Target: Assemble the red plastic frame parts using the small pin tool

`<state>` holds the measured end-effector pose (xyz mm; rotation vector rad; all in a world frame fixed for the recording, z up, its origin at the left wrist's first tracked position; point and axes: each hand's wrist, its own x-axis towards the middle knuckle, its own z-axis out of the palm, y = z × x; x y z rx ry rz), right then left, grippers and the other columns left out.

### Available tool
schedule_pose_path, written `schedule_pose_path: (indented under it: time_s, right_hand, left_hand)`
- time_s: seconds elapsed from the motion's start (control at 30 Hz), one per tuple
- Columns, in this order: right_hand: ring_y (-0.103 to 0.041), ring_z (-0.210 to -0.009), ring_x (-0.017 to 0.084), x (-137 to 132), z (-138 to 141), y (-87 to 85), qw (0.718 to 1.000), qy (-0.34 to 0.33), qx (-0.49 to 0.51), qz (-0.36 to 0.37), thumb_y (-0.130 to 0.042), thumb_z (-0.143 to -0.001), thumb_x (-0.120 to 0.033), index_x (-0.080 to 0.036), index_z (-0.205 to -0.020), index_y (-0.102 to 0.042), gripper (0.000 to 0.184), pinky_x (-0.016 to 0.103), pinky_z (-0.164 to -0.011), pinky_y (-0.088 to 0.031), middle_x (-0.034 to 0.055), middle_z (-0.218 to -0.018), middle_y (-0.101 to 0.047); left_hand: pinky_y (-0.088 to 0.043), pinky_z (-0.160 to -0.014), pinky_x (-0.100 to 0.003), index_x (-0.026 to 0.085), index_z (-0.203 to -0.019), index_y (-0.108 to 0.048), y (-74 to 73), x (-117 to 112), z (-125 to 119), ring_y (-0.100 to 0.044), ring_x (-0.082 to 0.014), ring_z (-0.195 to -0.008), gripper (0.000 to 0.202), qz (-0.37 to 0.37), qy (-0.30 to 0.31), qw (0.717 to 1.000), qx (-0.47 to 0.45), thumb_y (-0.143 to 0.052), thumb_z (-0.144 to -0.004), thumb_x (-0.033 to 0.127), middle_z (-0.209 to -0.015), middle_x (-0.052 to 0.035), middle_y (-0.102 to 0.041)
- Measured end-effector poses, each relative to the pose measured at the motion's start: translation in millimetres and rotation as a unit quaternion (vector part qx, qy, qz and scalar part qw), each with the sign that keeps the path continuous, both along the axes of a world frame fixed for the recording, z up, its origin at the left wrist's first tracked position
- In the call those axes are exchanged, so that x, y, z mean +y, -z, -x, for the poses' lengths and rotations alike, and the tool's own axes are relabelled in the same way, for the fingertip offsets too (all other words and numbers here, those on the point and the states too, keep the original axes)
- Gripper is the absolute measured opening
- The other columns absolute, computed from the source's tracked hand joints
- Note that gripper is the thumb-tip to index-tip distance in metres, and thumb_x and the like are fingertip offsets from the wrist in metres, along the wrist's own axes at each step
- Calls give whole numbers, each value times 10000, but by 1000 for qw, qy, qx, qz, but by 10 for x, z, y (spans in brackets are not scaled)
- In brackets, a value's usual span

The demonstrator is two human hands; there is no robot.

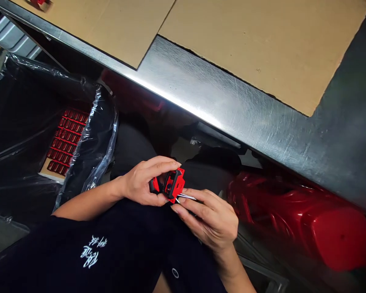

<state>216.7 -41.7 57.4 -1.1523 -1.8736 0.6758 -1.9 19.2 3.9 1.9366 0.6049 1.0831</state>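
Observation:
My left hand is closed around a small red and black plastic part, held over my lap below the table edge. My right hand sits just right of it, fingers pinched on a thin metal tool whose tip touches the lower edge of the red part. Both hands meet in the lower middle of the view.
A steel table with cardboard sheets runs across the top. At left, a black plastic-lined box holds rows of red parts. A glossy red stool stands at right. I wear dark clothing.

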Motion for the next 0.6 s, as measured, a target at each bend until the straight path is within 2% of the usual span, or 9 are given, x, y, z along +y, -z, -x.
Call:
schedule_pose_path:
  time_s: [0.23, 0.4, 0.6]
  right_hand:
    - [-698, -646, 150, -14, -26, -68, 999, -32, -42, 15, -813, -861, -188, -202, -995, -776, 139, 270, -551, -577, 88, -956, -801]
    - [-742, -718, 163, -30, -23, -72, 999, -13, -45, 22, -775, -890, -160, -228, -1006, -779, 134, 280, -598, -618, 81, -987, -800]
    - [-747, -679, 164, -13, -1, -59, 999, -4, -48, -10, -791, -868, -123, -199, -970, -769, 129, 273, -569, -593, 99, -978, -813]
  left_hand:
    - [-637, -921, -420, 189, -1531, -438, -7, -12, 12, -692, -286, -1154, 823, 19, 1, 1000, 17, -736, -768, 272, -1291, -179, -671]
    - [-639, -929, -430, 183, -1521, -447, -10, -18, -1, -699, -295, -1154, 824, 17, -2, 1000, 20, -735, -751, 240, -1289, -181, -675]
    - [-643, -906, -415, 189, -1522, -442, -27, 0, 3, -704, -284, -1132, 822, 11, -4, 1000, 16, -734, -756, 247, -1277, -177, -682]
